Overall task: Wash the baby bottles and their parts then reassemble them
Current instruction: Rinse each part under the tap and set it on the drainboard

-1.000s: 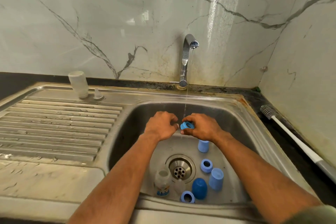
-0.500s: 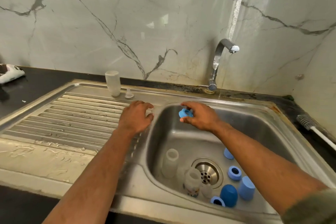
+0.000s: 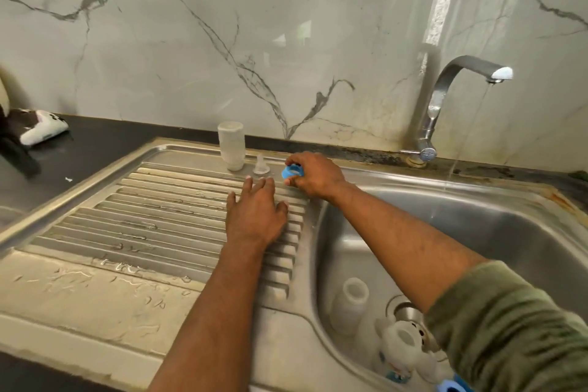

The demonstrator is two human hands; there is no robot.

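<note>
At the back of the ribbed drainboard (image 3: pixel 165 219), just left of the sink basin (image 3: pixel 496 232), your right hand (image 3: pixel 313 176) pinches a blue screw ring (image 3: pixel 293 171) between thumb and fingertips, holding it low over the steel beside a clear silicone teat (image 3: pixel 261 165) and an upturned clear bottle (image 3: pixel 231 146). Whether the ring already touches the drainboard cannot be told from here. Your left hand (image 3: pixel 256 212) lies flat on the ribs with fingers spread, gripping nothing.

The ring is likely light, stiff plastic and probably wet, so expect it to be slick; a grip across its outer rim, as you have now, suits it better than a pinch on 1 thin edge. Set flat, it should stay put; on its edge it could roll along a groove toward the basin. The teat beside it is soft and will likely tip at a nudge, so bring the ring down clear of it.

The tap (image 3: pixel 458 86) is running into the basin, where at least 2 more clear bottles (image 3: pixel 350 304) stand or lie near the drain with further blue parts (image 3: pixel 451 387) at the frame's lower edge. Those hollow bottles are light too; take them around the body, not by the rim.
</note>
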